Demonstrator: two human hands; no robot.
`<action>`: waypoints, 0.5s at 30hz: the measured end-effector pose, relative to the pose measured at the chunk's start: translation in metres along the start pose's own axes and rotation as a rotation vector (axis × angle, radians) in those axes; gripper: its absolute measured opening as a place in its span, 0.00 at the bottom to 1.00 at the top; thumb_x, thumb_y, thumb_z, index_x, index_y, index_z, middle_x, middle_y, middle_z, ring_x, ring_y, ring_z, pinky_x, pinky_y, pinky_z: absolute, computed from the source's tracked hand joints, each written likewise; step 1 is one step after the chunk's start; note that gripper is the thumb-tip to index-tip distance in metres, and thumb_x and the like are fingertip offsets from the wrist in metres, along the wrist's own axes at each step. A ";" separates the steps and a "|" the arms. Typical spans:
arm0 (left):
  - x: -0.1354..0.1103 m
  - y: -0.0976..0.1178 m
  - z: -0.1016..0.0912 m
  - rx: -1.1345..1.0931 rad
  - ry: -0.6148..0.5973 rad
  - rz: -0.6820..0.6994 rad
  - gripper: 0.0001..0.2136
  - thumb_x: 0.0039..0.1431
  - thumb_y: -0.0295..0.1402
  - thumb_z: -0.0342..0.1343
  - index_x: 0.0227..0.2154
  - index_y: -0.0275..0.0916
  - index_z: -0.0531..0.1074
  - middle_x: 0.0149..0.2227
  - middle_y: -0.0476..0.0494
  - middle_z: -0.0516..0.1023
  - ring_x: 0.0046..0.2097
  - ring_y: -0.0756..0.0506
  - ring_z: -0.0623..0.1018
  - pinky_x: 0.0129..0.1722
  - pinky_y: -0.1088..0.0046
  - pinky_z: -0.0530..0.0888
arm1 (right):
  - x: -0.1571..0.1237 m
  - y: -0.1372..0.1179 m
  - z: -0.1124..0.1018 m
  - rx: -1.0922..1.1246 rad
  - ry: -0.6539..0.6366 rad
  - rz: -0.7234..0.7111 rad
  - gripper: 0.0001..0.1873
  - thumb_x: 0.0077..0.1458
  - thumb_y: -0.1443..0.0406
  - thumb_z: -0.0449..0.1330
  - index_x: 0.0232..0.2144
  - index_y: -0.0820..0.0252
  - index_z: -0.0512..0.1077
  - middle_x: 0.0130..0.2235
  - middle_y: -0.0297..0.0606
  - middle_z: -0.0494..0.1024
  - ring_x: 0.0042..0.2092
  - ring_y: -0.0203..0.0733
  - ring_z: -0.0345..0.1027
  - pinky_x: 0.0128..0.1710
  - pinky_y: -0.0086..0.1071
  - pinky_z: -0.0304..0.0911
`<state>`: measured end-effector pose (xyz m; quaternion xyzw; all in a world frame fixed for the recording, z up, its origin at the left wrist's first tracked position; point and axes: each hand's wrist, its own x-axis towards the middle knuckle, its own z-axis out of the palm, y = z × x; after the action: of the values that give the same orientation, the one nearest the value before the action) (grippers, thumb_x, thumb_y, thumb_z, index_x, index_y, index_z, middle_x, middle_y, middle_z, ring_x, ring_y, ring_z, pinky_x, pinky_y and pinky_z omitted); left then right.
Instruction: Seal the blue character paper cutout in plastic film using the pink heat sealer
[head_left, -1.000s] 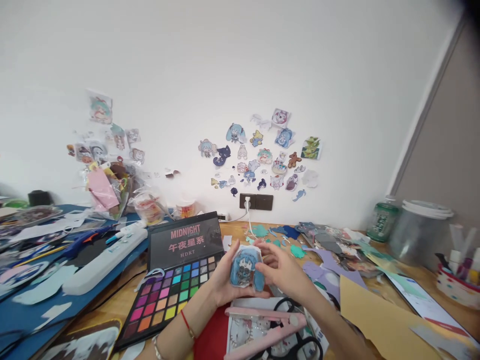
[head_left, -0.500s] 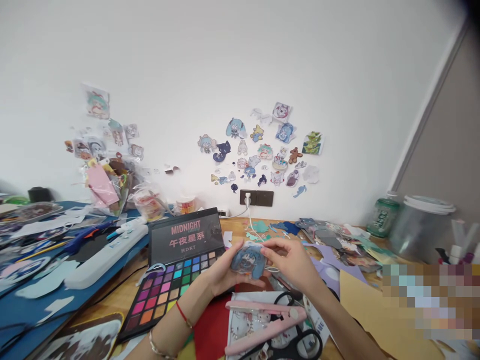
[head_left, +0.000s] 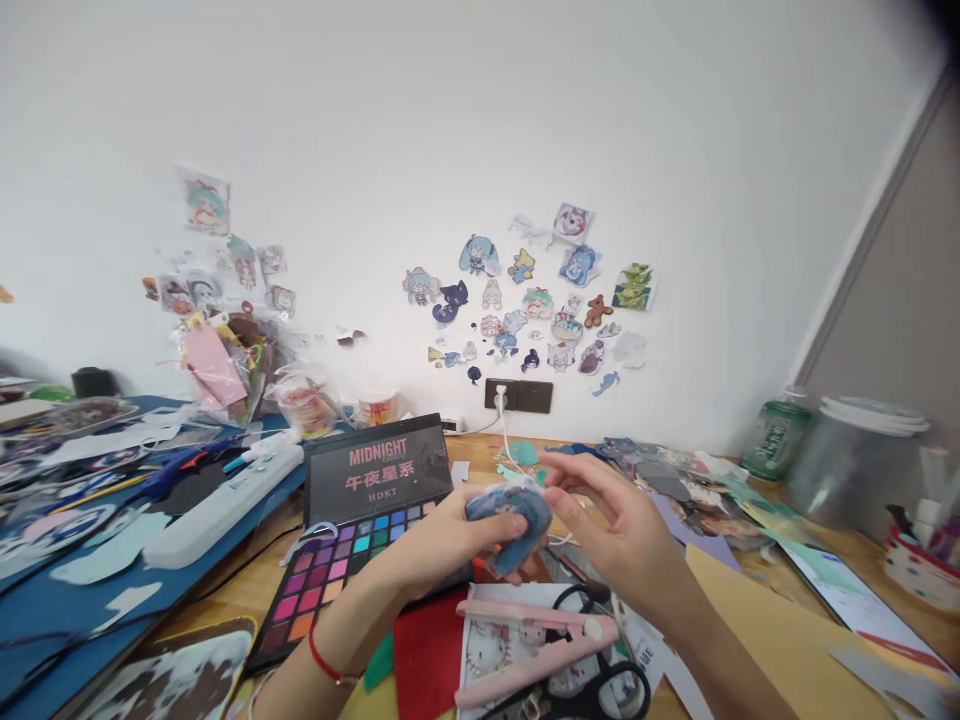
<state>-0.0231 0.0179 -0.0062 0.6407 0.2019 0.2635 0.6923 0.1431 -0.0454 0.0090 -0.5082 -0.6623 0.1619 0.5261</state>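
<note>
My left hand (head_left: 442,545) grips a small blue cartoon-figure cutout in a clear wrapper (head_left: 510,520), squeezing it so it bends over. My right hand (head_left: 622,525) is just to the right of it, fingers spread, thumb and fingertips touching its right edge. Both hands hover above the open eyeshadow palette (head_left: 352,560) and a pink flat tool (head_left: 536,650) lying over black scissors (head_left: 600,685).
A wooden desk (head_left: 247,590) holds paper scraps (head_left: 675,490), a tan sheet (head_left: 780,640), a white power strip (head_left: 225,505) on a blue mat (head_left: 45,620), jars (head_left: 855,455) at right. Stickers (head_left: 525,300) cover the wall above a socket (head_left: 517,395).
The cutout, held flat and facing me before, is now folded and squeezed in my left hand. My right hand's fingers have spread apart. The view shifted slightly.
</note>
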 end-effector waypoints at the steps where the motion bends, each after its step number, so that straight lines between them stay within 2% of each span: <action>1: -0.002 0.001 0.003 0.010 -0.020 -0.018 0.08 0.54 0.33 0.56 0.32 0.33 0.73 0.27 0.43 0.77 0.27 0.49 0.75 0.29 0.74 0.71 | -0.001 -0.003 -0.001 -0.025 -0.020 -0.024 0.11 0.55 0.60 0.55 0.39 0.57 0.72 0.36 0.38 0.73 0.40 0.41 0.68 0.42 0.34 0.64; 3: -0.005 0.003 0.007 0.025 -0.059 -0.042 0.07 0.53 0.32 0.55 0.31 0.34 0.73 0.26 0.45 0.77 0.27 0.51 0.74 0.28 0.76 0.70 | -0.002 -0.007 -0.002 -0.057 -0.071 -0.029 0.09 0.55 0.61 0.54 0.30 0.58 0.72 0.34 0.38 0.74 0.38 0.41 0.67 0.40 0.33 0.63; 5: -0.007 0.005 0.010 0.038 -0.083 -0.059 0.07 0.53 0.32 0.55 0.33 0.35 0.74 0.27 0.45 0.77 0.27 0.50 0.74 0.27 0.76 0.70 | -0.001 -0.006 -0.003 -0.031 -0.099 0.046 0.10 0.55 0.60 0.54 0.27 0.59 0.70 0.31 0.37 0.74 0.35 0.40 0.68 0.36 0.32 0.64; 9: -0.008 0.009 0.008 0.076 -0.042 -0.088 0.08 0.53 0.32 0.54 0.35 0.36 0.73 0.28 0.44 0.77 0.27 0.49 0.74 0.26 0.76 0.69 | 0.001 0.001 -0.005 0.066 -0.106 0.187 0.12 0.54 0.57 0.54 0.28 0.59 0.69 0.28 0.36 0.74 0.31 0.39 0.68 0.31 0.29 0.64; 13: -0.009 0.008 0.004 0.187 -0.007 -0.048 0.07 0.54 0.34 0.54 0.33 0.36 0.73 0.28 0.45 0.77 0.27 0.50 0.73 0.27 0.76 0.68 | 0.001 -0.001 -0.008 0.064 -0.146 0.206 0.12 0.55 0.57 0.54 0.36 0.57 0.70 0.34 0.36 0.74 0.36 0.39 0.68 0.35 0.30 0.65; 15: -0.009 0.006 0.002 0.244 -0.021 -0.009 0.07 0.54 0.34 0.53 0.32 0.37 0.74 0.28 0.46 0.77 0.28 0.49 0.73 0.28 0.76 0.68 | 0.001 -0.005 -0.009 -0.004 -0.165 0.164 0.11 0.55 0.57 0.53 0.36 0.55 0.70 0.33 0.35 0.74 0.35 0.39 0.68 0.34 0.30 0.64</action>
<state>-0.0292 0.0108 -0.0004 0.7219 0.2281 0.2274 0.6125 0.1485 -0.0498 0.0163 -0.5466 -0.6601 0.2445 0.4536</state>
